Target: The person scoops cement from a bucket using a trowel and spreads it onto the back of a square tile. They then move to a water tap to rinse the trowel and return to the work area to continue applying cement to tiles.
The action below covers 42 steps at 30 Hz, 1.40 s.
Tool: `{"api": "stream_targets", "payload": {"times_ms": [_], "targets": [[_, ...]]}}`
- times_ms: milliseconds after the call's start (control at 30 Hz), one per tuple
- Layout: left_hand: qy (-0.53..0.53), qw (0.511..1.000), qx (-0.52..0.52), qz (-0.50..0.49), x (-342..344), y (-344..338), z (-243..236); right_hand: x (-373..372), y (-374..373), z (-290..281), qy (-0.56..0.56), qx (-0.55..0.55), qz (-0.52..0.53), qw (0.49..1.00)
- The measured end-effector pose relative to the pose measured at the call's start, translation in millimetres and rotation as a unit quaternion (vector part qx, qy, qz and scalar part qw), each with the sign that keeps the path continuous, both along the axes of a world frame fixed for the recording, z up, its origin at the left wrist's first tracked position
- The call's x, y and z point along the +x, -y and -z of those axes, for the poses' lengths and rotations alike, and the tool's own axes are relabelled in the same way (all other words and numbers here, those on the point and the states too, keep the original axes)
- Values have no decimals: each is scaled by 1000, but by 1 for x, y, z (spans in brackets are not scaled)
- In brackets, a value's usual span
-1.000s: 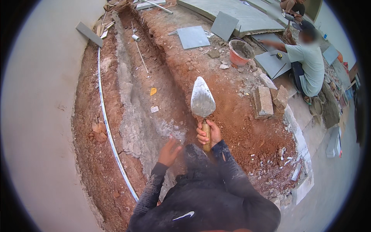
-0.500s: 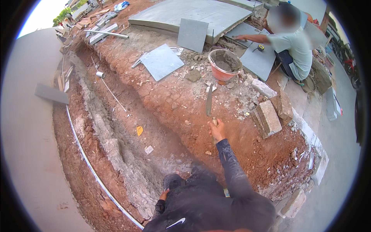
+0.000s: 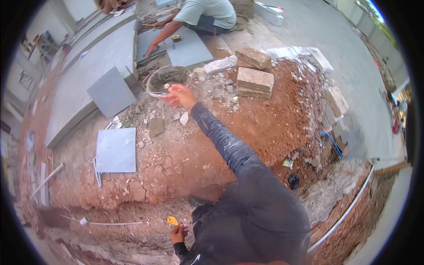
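Two grey slabs lie left of the outstretched right hand — one tilted against a paved edge, one flat on the red earth. That hand closes on the near rim of a mortar bucket; whether it also holds a tool, I cannot tell. Stacked bricks sit to its right. Left hand hangs low by a yellow scrap, fingers loosely curled, holding nothing visible. Beyond the bucket, another person crouches over a slab.
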State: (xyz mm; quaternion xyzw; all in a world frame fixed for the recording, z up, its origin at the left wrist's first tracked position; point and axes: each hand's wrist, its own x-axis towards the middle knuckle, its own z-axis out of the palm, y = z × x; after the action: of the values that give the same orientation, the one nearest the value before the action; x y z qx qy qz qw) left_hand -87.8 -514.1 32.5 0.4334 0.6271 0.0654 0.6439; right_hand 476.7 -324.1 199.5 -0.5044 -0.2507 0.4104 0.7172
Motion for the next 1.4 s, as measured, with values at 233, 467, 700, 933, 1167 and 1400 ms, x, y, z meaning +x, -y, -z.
{"api": "stream_targets", "payload": {"times_ms": [233,467,700,933,1167,1400], "targets": [[-100,941,42,320,-39,-107,88,-206,249,192,314,-528,-138,777],[-66,861,6,505,-24,-141,100,-321,417,394,-15,-482,-139,865],[-52,793,84,602,-47,-172,144,-352,360,216,19,-501,-210,839],[28,859,-242,450,43,-210,22,-265,320,85,-231,-495,-184,817],[-135,682,42,718,22,-103,141,-341,347,220,158,-676,-53,718],[-88,689,93,713,-28,-146,43,-376,321,128,339,-694,-78,630]]}}
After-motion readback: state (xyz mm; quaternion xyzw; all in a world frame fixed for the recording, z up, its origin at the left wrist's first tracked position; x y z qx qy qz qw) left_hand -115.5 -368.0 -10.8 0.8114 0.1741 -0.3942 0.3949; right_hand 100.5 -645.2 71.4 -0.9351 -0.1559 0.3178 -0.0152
